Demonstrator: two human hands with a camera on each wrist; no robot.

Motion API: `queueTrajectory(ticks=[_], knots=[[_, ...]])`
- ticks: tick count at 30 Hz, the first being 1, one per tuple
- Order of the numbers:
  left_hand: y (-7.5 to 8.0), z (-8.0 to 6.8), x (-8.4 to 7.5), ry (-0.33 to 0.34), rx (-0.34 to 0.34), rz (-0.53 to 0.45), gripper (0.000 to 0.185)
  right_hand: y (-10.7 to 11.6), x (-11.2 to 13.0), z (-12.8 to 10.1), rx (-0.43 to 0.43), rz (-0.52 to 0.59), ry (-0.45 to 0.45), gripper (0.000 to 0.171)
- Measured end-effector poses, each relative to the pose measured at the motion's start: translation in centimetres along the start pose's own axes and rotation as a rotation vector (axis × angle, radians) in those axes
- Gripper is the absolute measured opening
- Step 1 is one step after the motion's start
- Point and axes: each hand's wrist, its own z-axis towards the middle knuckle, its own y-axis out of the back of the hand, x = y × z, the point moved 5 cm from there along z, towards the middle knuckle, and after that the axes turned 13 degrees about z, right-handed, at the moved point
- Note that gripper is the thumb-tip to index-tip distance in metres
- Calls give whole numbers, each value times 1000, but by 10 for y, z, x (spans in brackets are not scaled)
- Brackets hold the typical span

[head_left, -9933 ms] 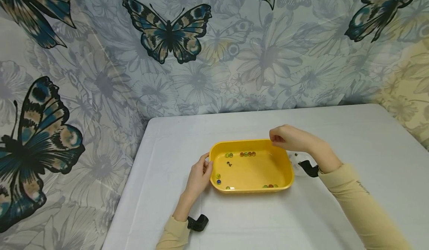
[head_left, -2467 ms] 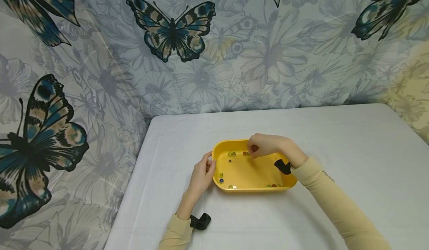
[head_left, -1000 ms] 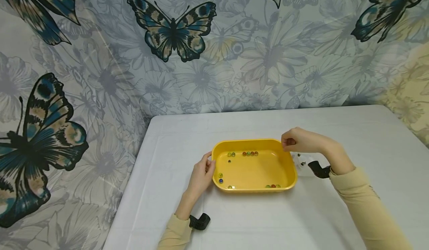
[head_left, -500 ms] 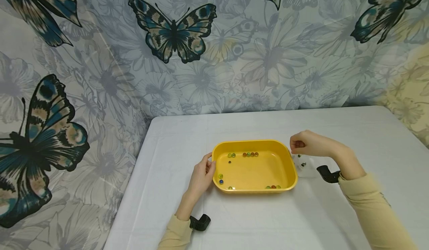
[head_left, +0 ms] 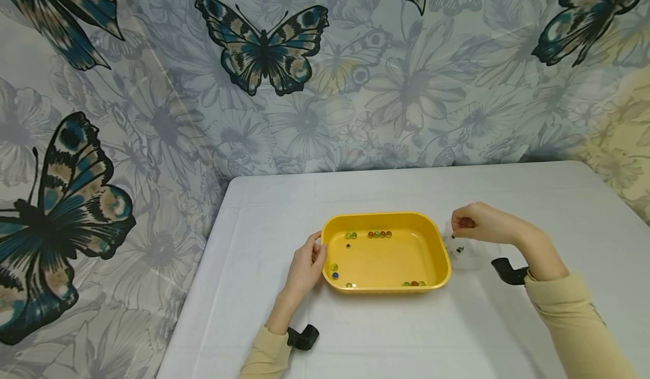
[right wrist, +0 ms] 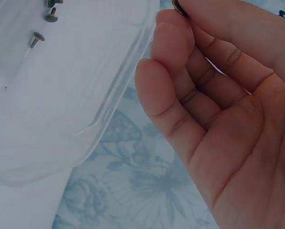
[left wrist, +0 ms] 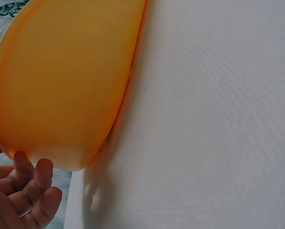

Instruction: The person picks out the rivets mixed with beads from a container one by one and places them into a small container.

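A yellow tray [head_left: 439, 255] sits mid-table, with several coloured marbles [head_left: 378, 234] along its walls and one small dark pin [head_left: 347, 246] on its floor. My left hand [head_left: 316, 249] grips the tray's left rim; in the left wrist view its curled fingers [left wrist: 30, 183] lie under the tray [left wrist: 61, 86]. Just right of the tray, my right hand [head_left: 457, 228] hovers over a clear container [head_left: 469, 258] and pinches a small dark pin [right wrist: 177, 5] between thumb and fingertip. In the right wrist view, several pins [right wrist: 36, 38] lie inside the container [right wrist: 61, 95].
A white cloth covers the table [head_left: 386, 334]. Its left edge runs close by my left forearm. A butterfly-print curtain [head_left: 304, 74] hangs right behind the table. Each wrist carries a black camera mount [head_left: 303, 336].
My right hand has moved from the tray's far side out to the right, carrying a small dark pin to above the clear container. The left hand has not moved.
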Motion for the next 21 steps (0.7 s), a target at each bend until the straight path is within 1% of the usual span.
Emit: queueTrajectory(ticks=[5,10,18,21], knots=[[0,0,0,-2,1,-1,36,0,-3,-4,2,5,-12,15],[0,0,0,-1,1,0,35,-1,-7,-6,3,2,-31,13],[0,0,0,-8,-6,0,35,0,-13,-8,-19,-33,-23,16],[1,0,0,-8,-5,-2,35,1,-15,-9,-31,-42,-35,17]])
